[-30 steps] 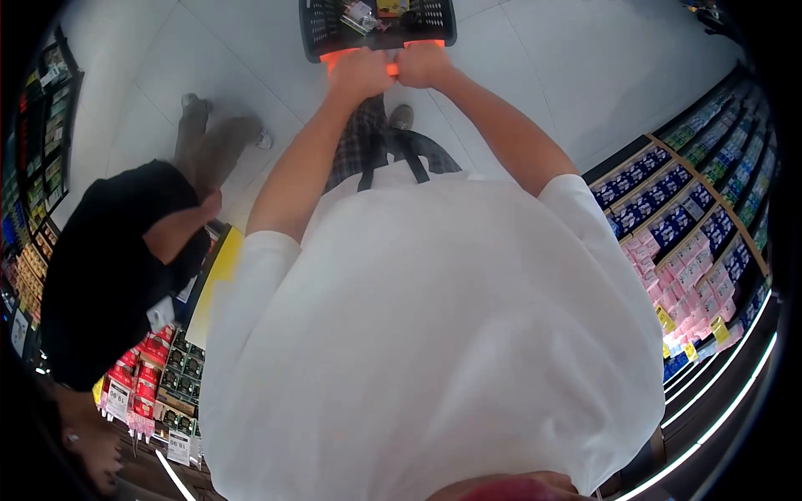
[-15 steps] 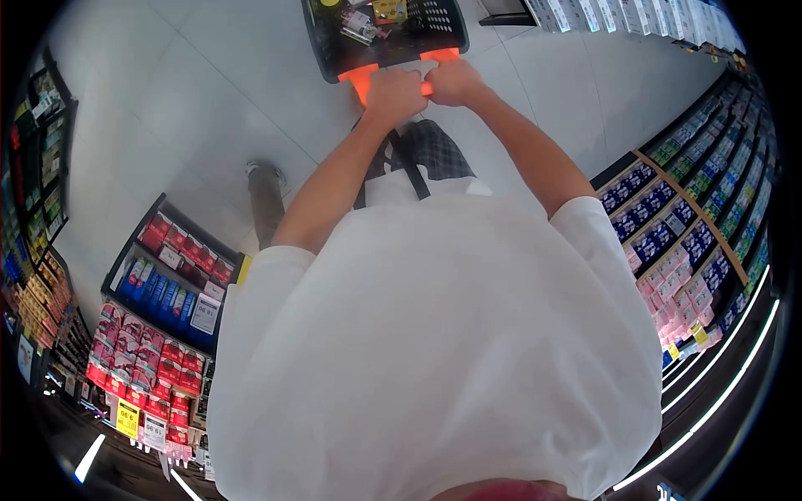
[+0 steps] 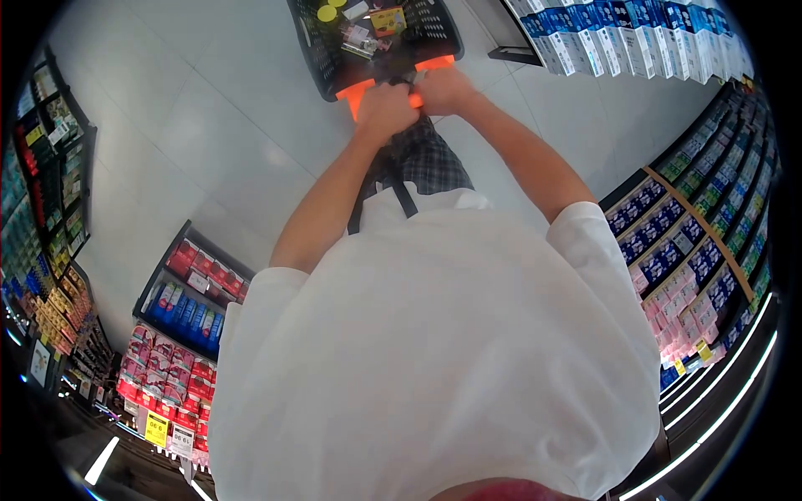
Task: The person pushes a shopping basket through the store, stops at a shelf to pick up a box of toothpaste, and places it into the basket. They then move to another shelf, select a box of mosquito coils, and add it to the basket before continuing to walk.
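Left hand (image 3: 388,110) and right hand (image 3: 445,90): fingers clamped around orange handle (image 3: 354,94), at near side of basket (image 3: 310,52) containing packages (image 3: 388,22).

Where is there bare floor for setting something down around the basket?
Bare floor lies left of the basket, towards the dark shelving, and between the right forearm and the right-hand shelves. Crowded: the basket, with packs inside, and those shelves.

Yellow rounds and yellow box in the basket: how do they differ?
The yellow rounds are circular and look plain, while the yellow box is four-sided and printed. Two rounds show, but only one such box. The rounds sit near the left side of the basket; the box lies nearer its middle. Both are yellow.
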Demonstrator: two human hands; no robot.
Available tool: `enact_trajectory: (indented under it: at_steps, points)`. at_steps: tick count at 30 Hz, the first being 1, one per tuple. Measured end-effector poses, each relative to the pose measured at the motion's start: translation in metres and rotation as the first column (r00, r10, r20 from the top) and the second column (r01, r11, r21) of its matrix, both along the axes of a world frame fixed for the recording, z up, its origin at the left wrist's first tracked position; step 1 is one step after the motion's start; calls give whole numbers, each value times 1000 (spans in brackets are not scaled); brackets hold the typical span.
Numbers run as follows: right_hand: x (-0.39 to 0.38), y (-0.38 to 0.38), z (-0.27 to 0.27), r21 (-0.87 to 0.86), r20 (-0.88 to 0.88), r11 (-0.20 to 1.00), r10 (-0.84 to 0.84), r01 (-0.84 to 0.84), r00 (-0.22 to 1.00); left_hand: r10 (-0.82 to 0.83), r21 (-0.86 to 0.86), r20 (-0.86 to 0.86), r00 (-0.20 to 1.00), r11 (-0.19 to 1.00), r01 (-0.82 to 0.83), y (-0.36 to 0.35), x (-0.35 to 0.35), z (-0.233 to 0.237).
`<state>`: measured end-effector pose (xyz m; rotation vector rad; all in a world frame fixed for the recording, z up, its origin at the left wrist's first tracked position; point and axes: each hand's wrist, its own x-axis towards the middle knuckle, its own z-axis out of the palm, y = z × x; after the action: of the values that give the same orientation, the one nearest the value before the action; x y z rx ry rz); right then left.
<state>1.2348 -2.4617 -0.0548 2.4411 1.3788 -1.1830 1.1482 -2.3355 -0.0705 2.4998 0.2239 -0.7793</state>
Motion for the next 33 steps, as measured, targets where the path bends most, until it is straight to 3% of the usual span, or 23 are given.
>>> enact_trajectory:
  at_steps: [11,19,26,33]
  points:
    - [109,63,-14,220,-36,972,93,-83,995,61,169,76,995,983,-73,59,87,0]
    - [164,127,-18,410,-12,901,157,-139,988,110,238,31,993,965,-114,119,140,6]
    - [183,209,-9,381,-66,913,182,-144,981,106,305,-1,994,947,-101,204,162,13]
    - [154,304,-27,474,-285,877,69,78,956,38,331,-4,999,943,-34,320,150,24]
